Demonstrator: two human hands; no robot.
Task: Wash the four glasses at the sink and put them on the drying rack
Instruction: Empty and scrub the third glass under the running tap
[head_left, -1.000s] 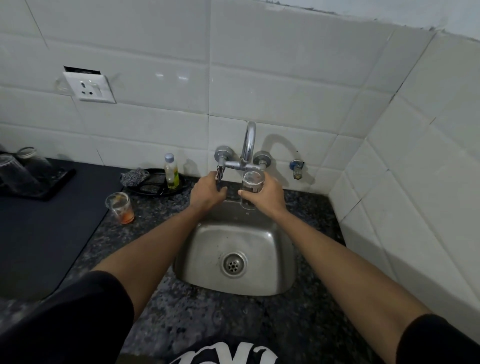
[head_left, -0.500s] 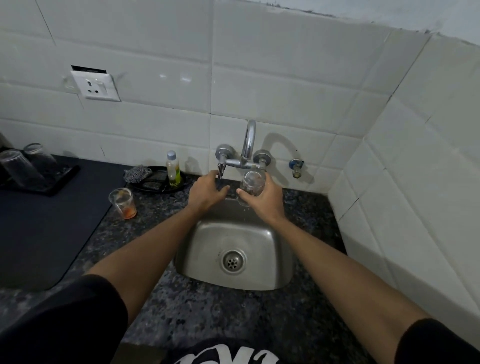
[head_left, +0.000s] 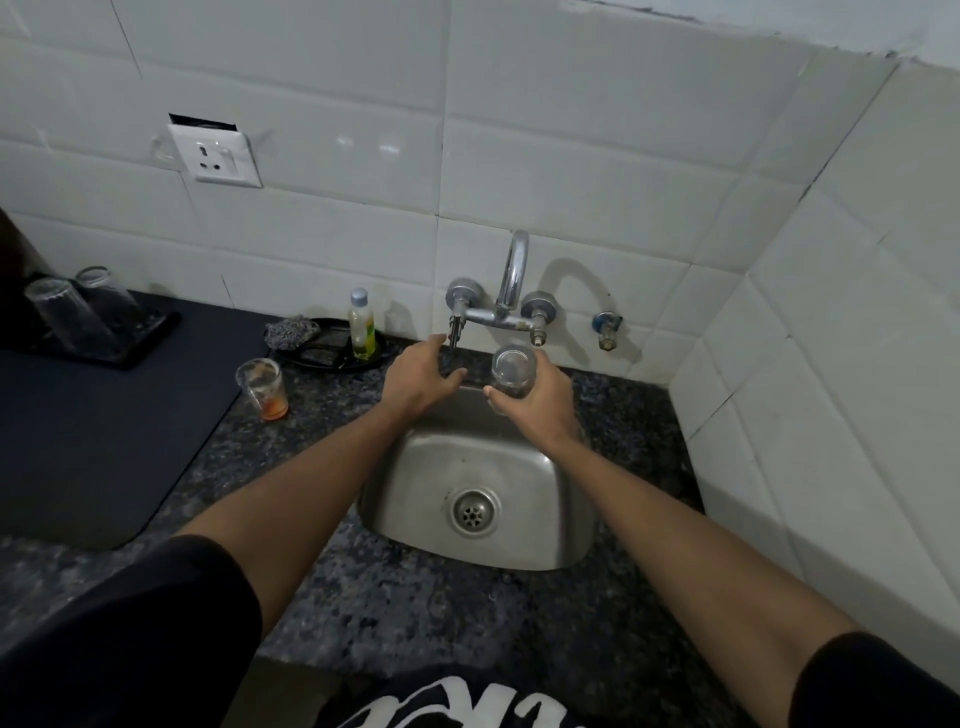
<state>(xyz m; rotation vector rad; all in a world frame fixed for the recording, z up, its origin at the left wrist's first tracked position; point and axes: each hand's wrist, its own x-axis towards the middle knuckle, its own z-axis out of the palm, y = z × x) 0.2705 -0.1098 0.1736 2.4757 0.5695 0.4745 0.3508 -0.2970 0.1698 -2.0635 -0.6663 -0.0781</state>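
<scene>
Left hand (head_left: 423, 376) has slipped off the tap handle (head_left: 455, 327), fingers loosely spread just below it, while right hand (head_left: 537, 402) grips the glass (head_left: 513, 371) tilted over the sink (head_left: 478, 499) back edge, likely rinsing or draining.

Dirty glass (head_left: 262, 387) left of sink (head_left: 478, 512); tap (head_left: 506, 296) behind.
</scene>
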